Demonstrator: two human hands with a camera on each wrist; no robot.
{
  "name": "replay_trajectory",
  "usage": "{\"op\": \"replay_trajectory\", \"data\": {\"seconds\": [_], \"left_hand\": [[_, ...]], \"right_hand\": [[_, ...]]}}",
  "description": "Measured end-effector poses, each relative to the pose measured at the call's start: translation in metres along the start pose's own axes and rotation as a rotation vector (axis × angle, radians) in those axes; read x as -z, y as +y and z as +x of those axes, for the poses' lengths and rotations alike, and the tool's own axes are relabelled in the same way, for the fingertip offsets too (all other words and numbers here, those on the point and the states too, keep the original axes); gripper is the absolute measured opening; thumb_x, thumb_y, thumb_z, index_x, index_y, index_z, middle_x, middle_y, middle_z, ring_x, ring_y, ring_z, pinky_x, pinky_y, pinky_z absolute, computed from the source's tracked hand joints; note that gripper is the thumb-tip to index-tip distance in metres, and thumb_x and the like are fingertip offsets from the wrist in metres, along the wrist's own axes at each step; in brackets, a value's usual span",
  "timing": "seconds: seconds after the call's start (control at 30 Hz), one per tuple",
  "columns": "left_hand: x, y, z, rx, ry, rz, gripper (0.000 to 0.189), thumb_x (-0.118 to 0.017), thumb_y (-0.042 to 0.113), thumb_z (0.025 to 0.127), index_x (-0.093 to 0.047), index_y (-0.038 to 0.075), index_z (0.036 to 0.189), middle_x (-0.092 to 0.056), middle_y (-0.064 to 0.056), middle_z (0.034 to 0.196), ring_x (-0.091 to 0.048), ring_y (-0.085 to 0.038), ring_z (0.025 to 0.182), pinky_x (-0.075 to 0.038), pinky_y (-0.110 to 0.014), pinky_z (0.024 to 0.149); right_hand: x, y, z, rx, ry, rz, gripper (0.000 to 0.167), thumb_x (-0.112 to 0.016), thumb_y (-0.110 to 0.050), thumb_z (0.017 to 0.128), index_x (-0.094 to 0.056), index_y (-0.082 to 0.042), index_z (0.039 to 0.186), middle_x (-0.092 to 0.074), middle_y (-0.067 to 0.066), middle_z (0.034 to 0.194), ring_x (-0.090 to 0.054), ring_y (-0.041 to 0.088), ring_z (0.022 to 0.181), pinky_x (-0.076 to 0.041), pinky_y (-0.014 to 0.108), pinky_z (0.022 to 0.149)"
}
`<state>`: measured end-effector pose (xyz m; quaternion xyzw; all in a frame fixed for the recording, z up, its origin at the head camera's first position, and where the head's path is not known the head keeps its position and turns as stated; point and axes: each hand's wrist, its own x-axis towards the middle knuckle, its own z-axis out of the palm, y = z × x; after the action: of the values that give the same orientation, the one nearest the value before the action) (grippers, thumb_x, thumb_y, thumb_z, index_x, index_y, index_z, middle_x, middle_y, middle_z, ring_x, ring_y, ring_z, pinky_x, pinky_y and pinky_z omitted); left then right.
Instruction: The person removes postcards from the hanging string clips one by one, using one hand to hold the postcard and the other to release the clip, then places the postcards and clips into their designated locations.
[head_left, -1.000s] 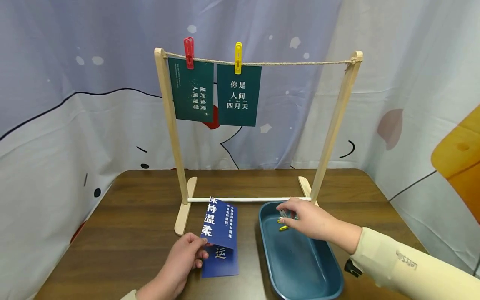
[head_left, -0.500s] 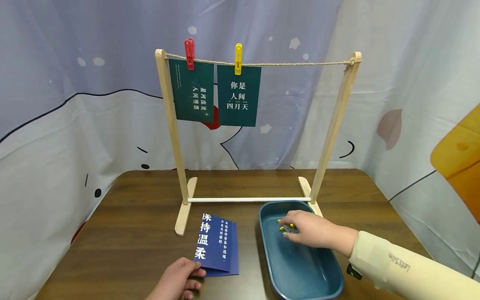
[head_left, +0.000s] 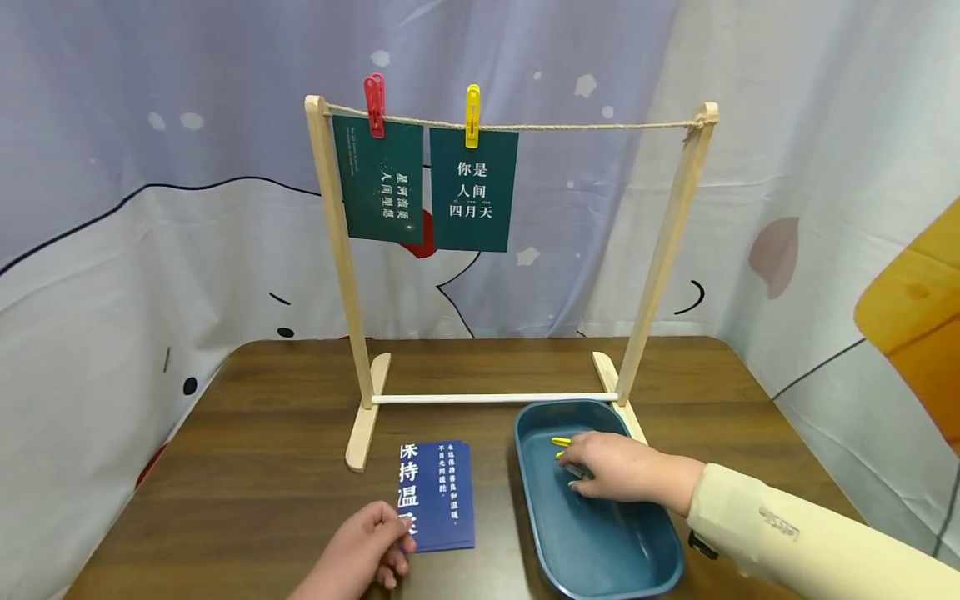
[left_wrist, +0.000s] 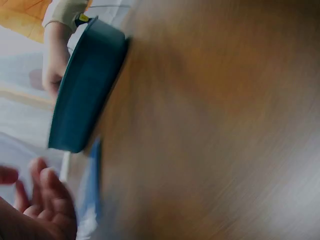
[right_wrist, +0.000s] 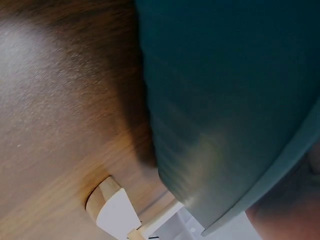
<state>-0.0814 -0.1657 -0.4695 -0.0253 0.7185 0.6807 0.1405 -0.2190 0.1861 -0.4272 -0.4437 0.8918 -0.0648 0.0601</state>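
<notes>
In the head view a blue printed card (head_left: 435, 500) lies flat on the table, overlapping another blue card (head_left: 468, 533) that shows at its right edge. My left hand (head_left: 367, 546) is at its lower left corner; in the left wrist view the thumb stands apart from the loosely bent fingers (left_wrist: 52, 192), with nothing between them. My right hand (head_left: 615, 467) reaches into the blue-green tray (head_left: 558, 554), fingers curled round a grey clothespin (head_left: 578, 472), mostly hidden under them. Yellow clothespins (head_left: 561, 442) lie just beyond its fingertips.
A wooden frame (head_left: 337, 242) with a string (head_left: 592, 127) stands behind the tray. Two dark green cards (head_left: 475, 225) hang at its left half, held by a red clothespin (head_left: 375, 107) and a yellow one (head_left: 472, 117). A patterned curtain (head_left: 225, 250) closes off the back.
My left hand has lowered the upper blue card flat onto the other one and let go of it. My right hand has sunk deeper into the tray with the grey clothespin.
</notes>
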Motion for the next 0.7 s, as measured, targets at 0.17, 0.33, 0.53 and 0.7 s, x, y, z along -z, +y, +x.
{"op": "replay_trajectory", "data": {"seconds": [0.17, 0.33, 0.53, 0.7], "left_hand": [[-0.003, 0.015, 0.002, -0.231, -0.023, 0.648, 0.019, -0.069, 0.032, 0.093, -0.059, 0.016, 0.092, -0.06, 0.005, 0.084, -0.055, -0.009, 0.07, -0.046, -0.028, 0.059], [-0.008, 0.021, 0.008, -0.352, -0.003, 1.105, 0.028, -0.075, 0.043, 0.086, -0.065, 0.021, 0.1, -0.058, 0.005, 0.103, -0.054, -0.014, 0.09, -0.051, -0.039, 0.075], [-0.011, 0.017, 0.015, -0.266, 0.018, 1.269, 0.057, -0.078, 0.05, 0.079, -0.066, 0.017, 0.123, -0.055, -0.015, 0.132, -0.054, -0.037, 0.114, -0.048, -0.059, 0.087], [-0.01, 0.015, 0.02, -0.191, 0.05, 1.32, 0.072, -0.077, 0.056, 0.077, -0.061, 0.014, 0.133, -0.05, -0.023, 0.14, -0.051, -0.043, 0.121, -0.044, -0.063, 0.089]], "right_hand": [[-0.004, 0.002, 0.0, -0.001, -0.033, -0.041, 0.028, -0.075, -0.02, 0.086, -0.073, -0.008, 0.111, -0.067, 0.002, 0.109, -0.062, 0.012, 0.098, -0.052, 0.033, 0.088], [-0.007, 0.004, 0.0, 0.01, -0.044, -0.072, 0.029, -0.077, -0.02, 0.085, -0.072, -0.008, 0.112, -0.067, 0.003, 0.111, -0.063, 0.016, 0.104, -0.051, 0.034, 0.092], [-0.01, 0.006, 0.0, 0.017, -0.038, -0.08, 0.03, -0.077, -0.019, 0.085, -0.071, -0.009, 0.113, -0.068, 0.001, 0.108, -0.062, 0.014, 0.102, -0.051, 0.034, 0.091], [-0.009, 0.006, -0.004, -0.01, -0.029, -0.055, 0.031, -0.078, -0.019, 0.085, -0.071, -0.011, 0.113, -0.068, -0.001, 0.106, -0.061, 0.011, 0.099, -0.051, 0.034, 0.089]]}}
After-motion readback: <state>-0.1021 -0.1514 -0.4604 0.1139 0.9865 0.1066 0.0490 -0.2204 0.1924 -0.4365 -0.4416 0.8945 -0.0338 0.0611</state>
